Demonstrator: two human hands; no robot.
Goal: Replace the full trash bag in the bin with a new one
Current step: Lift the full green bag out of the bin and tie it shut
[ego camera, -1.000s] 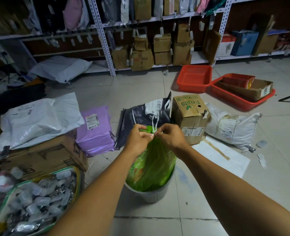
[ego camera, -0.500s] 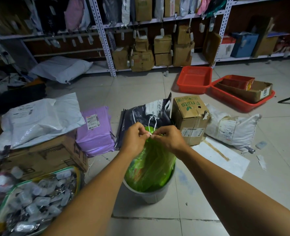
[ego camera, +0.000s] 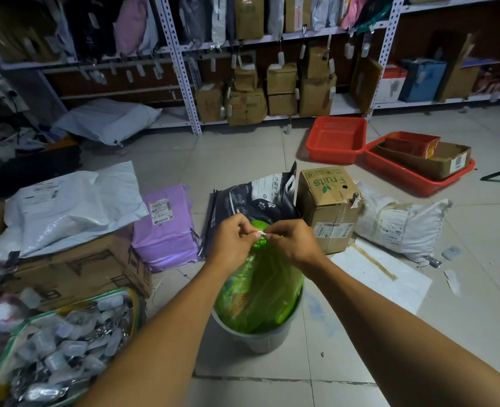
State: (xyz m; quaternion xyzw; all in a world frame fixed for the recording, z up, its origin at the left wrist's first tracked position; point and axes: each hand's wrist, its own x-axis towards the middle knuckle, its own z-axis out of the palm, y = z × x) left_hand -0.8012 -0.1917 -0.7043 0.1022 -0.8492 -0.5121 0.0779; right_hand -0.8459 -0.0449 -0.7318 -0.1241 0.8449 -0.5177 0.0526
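A full green trash bag (ego camera: pixel 260 292) stands in a small grey-white bin (ego camera: pixel 257 339) on the tiled floor, its gathered neck rising above the rim. My left hand (ego camera: pixel 232 242) and my right hand (ego camera: pixel 291 240) meet at the top of the bag. Both pinch the white drawstring (ego camera: pixel 261 232) at the bunched neck, fingertips almost touching. The string's loop is pulled down tight against the green plastic. No new bag is in view.
A dark pet-food bag (ego camera: pixel 254 201) and a "Fruits" carton (ego camera: pixel 328 207) stand just behind the bin. Purple parcels (ego camera: pixel 166 227) and a large box (ego camera: pixel 75 274) lie left, a bag of small packets (ego camera: pixel 58 353) near left, a white sack (ego camera: pixel 401 224) right, red trays (ego camera: pixel 335 139) and shelving beyond.
The white drawstring loop that stood above my hands has been drawn down tight onto the bag's neck. My hands stay together at the top of the bag.
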